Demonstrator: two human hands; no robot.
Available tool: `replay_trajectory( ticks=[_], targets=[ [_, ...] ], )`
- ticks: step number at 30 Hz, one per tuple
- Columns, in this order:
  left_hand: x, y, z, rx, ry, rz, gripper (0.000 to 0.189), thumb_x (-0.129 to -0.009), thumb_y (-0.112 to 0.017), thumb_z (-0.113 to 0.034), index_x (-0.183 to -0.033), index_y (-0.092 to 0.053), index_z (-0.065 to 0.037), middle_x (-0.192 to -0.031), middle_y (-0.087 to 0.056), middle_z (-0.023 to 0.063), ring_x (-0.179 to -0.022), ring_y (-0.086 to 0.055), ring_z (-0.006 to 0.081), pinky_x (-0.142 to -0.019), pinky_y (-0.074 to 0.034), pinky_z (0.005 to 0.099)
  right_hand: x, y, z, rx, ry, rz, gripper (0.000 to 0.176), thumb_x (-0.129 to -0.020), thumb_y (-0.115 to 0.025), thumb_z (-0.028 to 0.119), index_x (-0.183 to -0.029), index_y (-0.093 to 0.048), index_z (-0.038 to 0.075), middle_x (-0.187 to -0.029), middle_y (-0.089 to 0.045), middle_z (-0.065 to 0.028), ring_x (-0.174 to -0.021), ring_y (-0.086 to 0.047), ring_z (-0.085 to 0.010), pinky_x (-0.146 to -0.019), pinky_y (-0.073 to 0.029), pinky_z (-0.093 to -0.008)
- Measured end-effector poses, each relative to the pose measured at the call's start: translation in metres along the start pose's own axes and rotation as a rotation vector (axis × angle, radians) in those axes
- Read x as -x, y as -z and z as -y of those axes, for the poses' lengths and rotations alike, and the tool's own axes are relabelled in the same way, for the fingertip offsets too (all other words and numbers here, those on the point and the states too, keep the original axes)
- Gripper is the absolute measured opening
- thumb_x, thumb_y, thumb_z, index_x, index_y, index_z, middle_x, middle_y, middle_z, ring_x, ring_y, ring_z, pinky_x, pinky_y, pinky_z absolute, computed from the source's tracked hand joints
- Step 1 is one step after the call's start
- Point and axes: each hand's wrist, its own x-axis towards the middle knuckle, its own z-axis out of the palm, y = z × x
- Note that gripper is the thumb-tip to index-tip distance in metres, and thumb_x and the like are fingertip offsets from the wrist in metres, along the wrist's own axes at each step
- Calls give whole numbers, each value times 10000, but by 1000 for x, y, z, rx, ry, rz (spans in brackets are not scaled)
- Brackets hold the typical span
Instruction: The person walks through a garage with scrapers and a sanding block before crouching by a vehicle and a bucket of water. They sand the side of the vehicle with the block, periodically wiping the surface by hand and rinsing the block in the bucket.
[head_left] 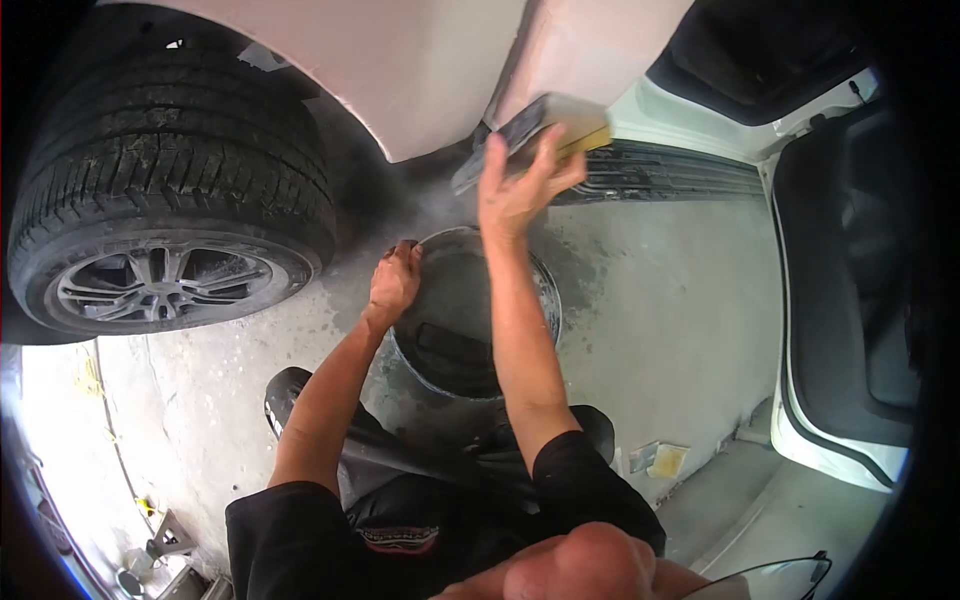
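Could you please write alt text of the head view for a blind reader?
The right hand holds a sanding block against a car's lower body panel while the left hand grips the rim of a bucket. A tyre stands at left.

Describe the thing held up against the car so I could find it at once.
From the big black tyre at left, follow the pale car panel right to its lower edge. There, above the grey bucket, the right hand holds a flat rectangular block. Unlike its neighbours, it has a dark grey face and a yellow edge.
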Motion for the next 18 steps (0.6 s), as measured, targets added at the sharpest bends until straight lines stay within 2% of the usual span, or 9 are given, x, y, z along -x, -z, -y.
replay_trajectory(
  ticks=[3,6,7,9,13,16,17,18],
  targets=[
    [1,2,-3,-85,-11,-24,294,-1025,-491,-304,-1121,-611,-52,-984,-660,287,-965,-606,504,-826,-484,557,54,-4,3,-5,-157,125,796,-875,-759,268,-1510,-317,81,-1307,-325,-341,-1200,-388,-518,-975,-392,-590],
    [1,2,-3,-143,51,35,334,-1024,-472,-330,-1173,-602,-61,-1056,-661,283,-1024,-610,486,-875,-484,541,81,1,8,-150,-437,251,792,-872,-762,268,-1508,-328,82,-1311,-321,-347,-1199,-382,-525,-974,-389,-600],
    [2,1,-2,-127,30,20,336,-1026,-469,-332,-1164,-604,-56,-1051,-661,284,-1023,-608,487,-875,-480,542,85,3,7,-146,-456,245,788,-875,-761,270,-1510,-335,82,-1326,-314,-350,-1209,-382,-522,-970,-393,-599],
    [0,1,2,-86,-28,2,343,-1031,-461,-334,-1144,-608,-45,-1042,-659,287,-1020,-606,488,-875,-473,544,78,1,1,-154,-330,164,776,-878,-760,273,-1508,-348,82,-1340,-304,-357,-1220,-381,-525,-976,-395,-591],
    [2,6,-5,-57,8,65,363,-1048,-426,-336,-1137,-603,-32,-1041,-644,304,-1040,-586,500,-854,-465,549,43,-1,-10,-132,-149,20,748,-877,-764,277,-1494,-386,86,-1364,-288,-363,-1239,-380,-527,-973,-414,-587],
    [1,3,-5,13,-74,36,371,-1060,-405,-340,-1138,-586,-25,-1006,-626,326,-1049,-568,509,-816,-459,545,37,-16,-14,-123,-135,-19,732,-876,-766,282,-1487,-409,96,-1371,-282,-367,-1247,-378,-526,-955,-430,-595],
    [0,2,-5,7,-83,36,379,-1060,-401,-345,-1152,-582,-26,-1016,-622,329,-1059,-562,511,-822,-457,544,39,-18,-14,-57,-96,-25,760,-872,-776,257,-1496,-392,49,-1342,-308,-324,-1221,-393,-472,-955,-423,-542],
    [-2,3,-5,1,-94,38,386,-1061,-397,-351,-1167,-579,-27,-1025,-618,332,-1070,-555,514,-827,-455,544,46,-24,-16,-47,-92,-41,759,-875,-772,250,-1499,-389,52,-1343,-308,-323,-1223,-392,-474,-957,-422,-540]
  ],
)
